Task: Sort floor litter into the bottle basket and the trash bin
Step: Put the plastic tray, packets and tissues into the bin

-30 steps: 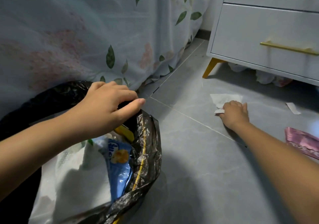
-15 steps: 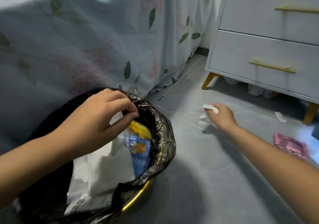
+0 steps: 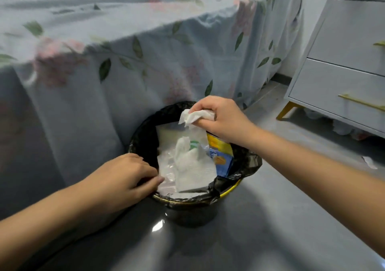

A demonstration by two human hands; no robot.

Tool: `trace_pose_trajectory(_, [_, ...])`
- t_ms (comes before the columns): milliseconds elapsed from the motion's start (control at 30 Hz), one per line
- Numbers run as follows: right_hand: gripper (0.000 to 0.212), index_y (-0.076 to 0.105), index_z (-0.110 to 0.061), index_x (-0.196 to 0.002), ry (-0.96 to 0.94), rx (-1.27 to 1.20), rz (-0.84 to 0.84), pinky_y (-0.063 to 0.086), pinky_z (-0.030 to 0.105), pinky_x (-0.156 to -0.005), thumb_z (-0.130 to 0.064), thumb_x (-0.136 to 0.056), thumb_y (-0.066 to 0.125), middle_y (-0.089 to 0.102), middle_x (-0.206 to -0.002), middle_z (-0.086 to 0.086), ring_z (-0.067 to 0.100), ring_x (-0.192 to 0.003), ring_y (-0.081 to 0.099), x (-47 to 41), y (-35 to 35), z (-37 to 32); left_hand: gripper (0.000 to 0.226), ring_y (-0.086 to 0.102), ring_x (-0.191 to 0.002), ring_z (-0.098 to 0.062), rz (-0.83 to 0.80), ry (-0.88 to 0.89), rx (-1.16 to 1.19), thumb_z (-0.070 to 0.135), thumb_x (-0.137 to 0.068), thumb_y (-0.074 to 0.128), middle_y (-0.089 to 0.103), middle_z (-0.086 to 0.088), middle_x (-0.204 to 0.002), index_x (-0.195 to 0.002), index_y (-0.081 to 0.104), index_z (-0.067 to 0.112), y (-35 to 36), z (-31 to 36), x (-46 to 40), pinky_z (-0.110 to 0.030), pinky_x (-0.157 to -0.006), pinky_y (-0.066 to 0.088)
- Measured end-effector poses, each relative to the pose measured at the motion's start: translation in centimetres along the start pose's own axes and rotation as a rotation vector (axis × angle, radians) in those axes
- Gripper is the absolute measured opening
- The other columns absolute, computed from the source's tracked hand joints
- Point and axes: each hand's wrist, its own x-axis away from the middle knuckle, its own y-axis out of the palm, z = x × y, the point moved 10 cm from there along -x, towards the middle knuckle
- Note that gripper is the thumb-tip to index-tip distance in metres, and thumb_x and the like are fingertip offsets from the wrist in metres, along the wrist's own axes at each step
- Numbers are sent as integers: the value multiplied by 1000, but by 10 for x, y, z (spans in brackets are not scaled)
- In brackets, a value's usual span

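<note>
The trash bin point(image 3: 248, 164) stands on the grey floor beside the bed, lined with a black bag and holding white paper and a blue and yellow wrapper point(image 3: 221, 156). My right hand point(image 3: 220, 117) is over the bin's far side and grips a crumpled white tissue point(image 3: 195, 116), which hangs down into the opening. My left hand point(image 3: 123, 179) rests on the bin's near left rim, fingers curled over the black bag's edge. The bottle basket is out of view.
A bed with a floral sheet point(image 3: 145, 62) fills the left and back. A white dresser point(image 3: 343, 72) with gold handles and legs stands at the right. A small white scrap point(image 3: 369, 162) lies on the floor at the right.
My right hand picked the white tissue off the floor by the dresser and carried it left over the bin. My left hand shifted to the bin's near left rim. The view rose.
</note>
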Motion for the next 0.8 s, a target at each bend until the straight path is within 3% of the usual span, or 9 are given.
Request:
trace_pose_trajectory(100, [16,72,-12,-95,-117,142,-181,44,22,-83,-21,-82,73,66,-95,1,12,-91,58,1,41,-18,53,55,-79,-13,9,5,16,54,-92,25,61,2,-72,-74,60,18,0,1,0,-23,-76,40])
trace_pose_trajectory(233, [37,65,-34,-112,-8,386,-591,41,43,-95,-46,-78,70,61,-117,-9,13,-112,50,24,92,6,48,56,-79,-16,17,27,37,50,-92,29,63,1,-73,-74,60,18,0,2,0,-20,-75,35])
trace_pose_trajectory(367, [51,59,-39,-121,6,387,-683,39,46,-100,-63,-75,63,57,-128,-17,10,-121,47,38,100,12,53,55,-76,-16,30,43,46,53,-90,23,62,2,-72,-72,59,19,-1,3,0,-18,-74,32])
trace_pose_trajectory(500, [54,58,-40,-123,157,134,-733,39,32,-108,-69,-78,54,57,-131,-17,4,-123,49,47,91,19,56,55,-74,-14,18,29,32,57,-87,20,61,2,-72,-75,59,19,-1,0,-3,-25,-73,41])
trace_pose_trajectory(567, [47,60,-41,-121,165,57,-604,42,23,-101,-66,-82,50,62,-124,-19,-2,-115,54,42,72,18,54,56,-74,-12,12,2,29,59,-85,22,62,4,-75,-78,59,21,-2,-3,-5,-28,-69,45])
trace_pose_trajectory(633, [33,64,-38,-117,145,-50,-350,45,15,-92,-52,-90,50,66,-113,-22,-9,-105,58,34,35,19,49,56,-75,-9,13,-29,32,60,-85,25,61,8,-77,-80,59,25,-5,-4,-9,-31,-68,47])
trace_pose_trajectory(733, [20,68,-30,-110,203,-168,147,48,20,-93,-29,-94,55,70,-107,-13,0,-104,63,46,-45,60,50,56,-72,-8,54,-22,49,63,-84,24,58,11,-73,-78,58,26,-13,5,-18,-31,-65,48])
trace_pose_trajectory(800, [21,67,-24,-109,342,-100,380,49,23,-93,-18,-94,55,70,-105,-8,7,-102,64,81,-89,112,50,54,-69,-6,91,-15,86,64,-84,26,55,13,-68,-76,59,27,-17,17,-25,-29,-62,48])
